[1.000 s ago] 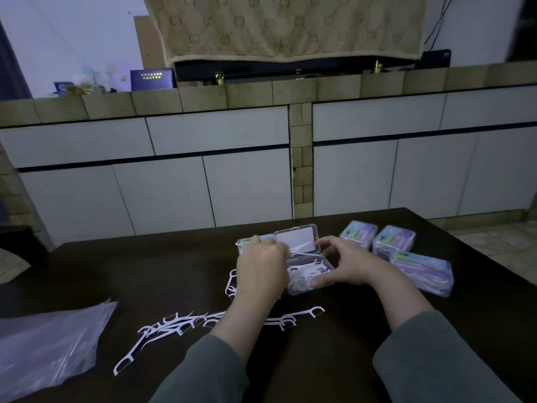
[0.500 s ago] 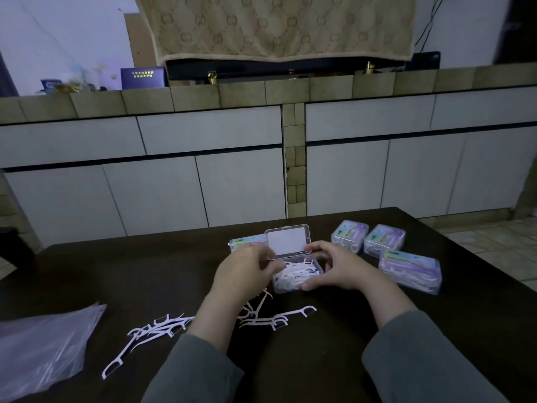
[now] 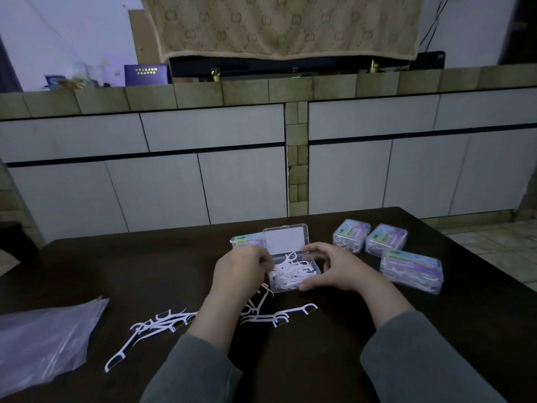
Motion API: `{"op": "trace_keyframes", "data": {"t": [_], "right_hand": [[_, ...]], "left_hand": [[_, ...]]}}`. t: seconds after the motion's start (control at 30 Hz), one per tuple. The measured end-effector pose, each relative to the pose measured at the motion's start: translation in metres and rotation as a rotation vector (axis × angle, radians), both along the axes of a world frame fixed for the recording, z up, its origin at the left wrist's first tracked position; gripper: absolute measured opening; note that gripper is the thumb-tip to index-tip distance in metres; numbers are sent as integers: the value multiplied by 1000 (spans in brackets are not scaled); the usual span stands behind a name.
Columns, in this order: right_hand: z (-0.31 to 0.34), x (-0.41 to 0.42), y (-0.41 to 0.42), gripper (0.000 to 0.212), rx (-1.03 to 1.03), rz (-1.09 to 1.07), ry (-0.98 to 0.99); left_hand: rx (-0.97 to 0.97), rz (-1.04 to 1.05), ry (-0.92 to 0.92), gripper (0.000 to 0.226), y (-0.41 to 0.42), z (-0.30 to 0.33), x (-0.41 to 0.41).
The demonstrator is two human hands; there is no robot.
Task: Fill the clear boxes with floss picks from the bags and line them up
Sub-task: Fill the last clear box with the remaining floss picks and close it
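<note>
Spanning the lower half of the view, the dark table (image 3: pixel 436 330) carries everything. At its 8 o'clock edge lies a crumpled clear plastic bag (image 3: pixel 43 344). Toward 2 o'clock sit three closed boxes of floss picks: two side by side at the back (image 3: pixel 351 235) (image 3: pixel 386 239) and a larger-looking one (image 3: pixel 412 270) just in front of them. Near the table's middle stands the open clear box (image 3: pixel 293 273), lid (image 3: pixel 285 239) tipped up at its 12 o'clock side, heaped with white picks that poke above the rim. Another closed box (image 3: pixel 248 239) peeks out just behind it at 10 o'clock.

At the box's 3 o'clock side, the right hand (image 3: pixel 334 269) has its grip curled round the box, thumb at the near corner and fingers at the far rim. At 9 o'clock, the left hand (image 3: pixel 241 267) has its fingers bunched at the box's edge among the picks (whether they pinch any, I cannot tell).

Loose floss picks (image 3: pixel 157 324) lie scattered at 6 to 7 o'clock of the box, some under the left wrist, and one (image 3: pixel 299 310) lies apart to the right.
</note>
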State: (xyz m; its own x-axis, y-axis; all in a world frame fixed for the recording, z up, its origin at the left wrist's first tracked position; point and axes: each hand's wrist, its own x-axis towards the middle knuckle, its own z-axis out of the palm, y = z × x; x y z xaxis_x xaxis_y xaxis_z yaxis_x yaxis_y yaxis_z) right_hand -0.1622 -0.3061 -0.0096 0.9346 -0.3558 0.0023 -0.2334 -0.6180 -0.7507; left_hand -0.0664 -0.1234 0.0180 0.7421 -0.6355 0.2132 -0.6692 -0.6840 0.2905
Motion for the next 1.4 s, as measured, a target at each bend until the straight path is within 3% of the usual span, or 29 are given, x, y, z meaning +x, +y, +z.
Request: {"op": "trace_keyframes", "data": {"t": [0.17,0.3,0.47,0.67,0.9,1.2,1.4], "right_hand": [[3,-2,4,83,6,5,4],[4,-3,5,83,10,8,4],[1,-2,3,82,9,21,-5],[3,-2,6,83,-2,-6,21],[3,-1,7,85,-21,-36,40],[1,1,4,84,0,-12,34],[0,0,3,77,25,39,1]], "left_hand": [[83,-92,18,23,-16,0,-4],[-33,-156,-135,27,-27,-14,-12],[-3,-202,-115,27,-31,-20,-12],[-125,-127,54,19,-8,-10,6],[-39,-89,162,21,-11,-9,7],[-96,-198,-105,29,-19,-17,-3],[-20,-408,-83,31,-25,-18,-14]]}}
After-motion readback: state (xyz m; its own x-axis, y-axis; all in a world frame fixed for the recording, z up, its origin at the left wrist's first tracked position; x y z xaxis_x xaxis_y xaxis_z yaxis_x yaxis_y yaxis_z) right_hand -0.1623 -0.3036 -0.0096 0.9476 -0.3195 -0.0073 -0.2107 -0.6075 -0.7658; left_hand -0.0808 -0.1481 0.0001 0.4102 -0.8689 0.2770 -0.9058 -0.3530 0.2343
